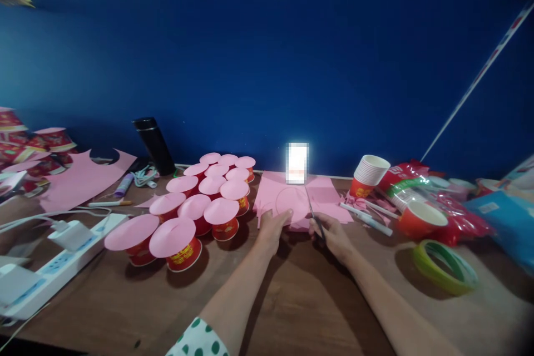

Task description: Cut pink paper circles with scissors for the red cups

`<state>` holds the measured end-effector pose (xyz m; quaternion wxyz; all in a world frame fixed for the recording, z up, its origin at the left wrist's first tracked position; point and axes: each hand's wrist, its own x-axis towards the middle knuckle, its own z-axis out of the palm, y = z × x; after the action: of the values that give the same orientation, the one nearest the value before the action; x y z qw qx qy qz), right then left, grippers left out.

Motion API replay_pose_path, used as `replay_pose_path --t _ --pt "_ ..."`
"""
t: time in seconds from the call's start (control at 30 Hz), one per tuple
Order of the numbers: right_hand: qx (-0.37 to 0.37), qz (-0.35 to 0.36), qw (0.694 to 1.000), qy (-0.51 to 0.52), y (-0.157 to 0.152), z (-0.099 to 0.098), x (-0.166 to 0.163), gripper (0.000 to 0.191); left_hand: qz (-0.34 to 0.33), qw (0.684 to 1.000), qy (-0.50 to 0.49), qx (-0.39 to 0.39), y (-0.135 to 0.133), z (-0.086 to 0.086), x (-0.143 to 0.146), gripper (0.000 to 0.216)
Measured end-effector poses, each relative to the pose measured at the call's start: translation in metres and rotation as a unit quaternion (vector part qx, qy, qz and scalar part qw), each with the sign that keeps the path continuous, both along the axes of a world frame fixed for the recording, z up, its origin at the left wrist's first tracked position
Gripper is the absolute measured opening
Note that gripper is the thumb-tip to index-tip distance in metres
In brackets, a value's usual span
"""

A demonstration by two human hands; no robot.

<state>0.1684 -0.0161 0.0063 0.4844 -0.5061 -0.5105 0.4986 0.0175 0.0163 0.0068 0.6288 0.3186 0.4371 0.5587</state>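
Observation:
A pink paper sheet (292, 206) with a round outline on it lies over other pink sheets near the blue wall. My left hand (272, 229) grips this sheet at its near left edge, thumb on top. In my right hand (332, 236) is a pair of scissors (317, 227), their blades pointing away from me at the right side of the sheet. My fingers hide part of the handles. Left of my hands stand several upturned red paper cups (183, 256), each topped by a pink paper disc (172, 237).
A lit phone (297, 164) leans at the wall. To the right are stacked cups (370, 173), a marker (367, 218), a red plastic bag (463, 214) and yellow-green tape (444, 267). Leftward lie a power strip (62, 267), a black bottle (154, 144) and another person's arm (16, 217).

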Motion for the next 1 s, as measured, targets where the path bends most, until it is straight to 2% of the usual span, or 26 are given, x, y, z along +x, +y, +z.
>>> replay_pose_path --t 0.2,0.47,0.83,0.93,1.0 --pt "0.009 0.008 1.000 -0.003 0.001 -0.001 0.002 0.046 -0.007 1.000 -0.004 -0.001 -0.001 0.003 0.000 0.035" --pt "0.011 -0.002 1.000 -0.027 -0.001 0.007 0.001 0.046 -0.006 1.000 0.001 0.002 -0.001 0.002 -0.001 0.037" --pt "0.003 0.004 1.000 -0.017 -0.002 0.007 0.004 0.046 -0.005 1.000 0.009 0.004 0.002 -0.004 -0.001 0.040" --pt "0.003 0.001 1.000 -0.020 -0.002 0.008 0.003 0.046 -0.005 1.000 -0.012 -0.001 0.002 -0.001 -0.002 0.038" --pt "0.004 -0.008 1.000 -0.013 -0.002 0.008 0.001 0.047 -0.006 0.998 -0.060 -0.015 0.001 0.004 -0.004 0.037"
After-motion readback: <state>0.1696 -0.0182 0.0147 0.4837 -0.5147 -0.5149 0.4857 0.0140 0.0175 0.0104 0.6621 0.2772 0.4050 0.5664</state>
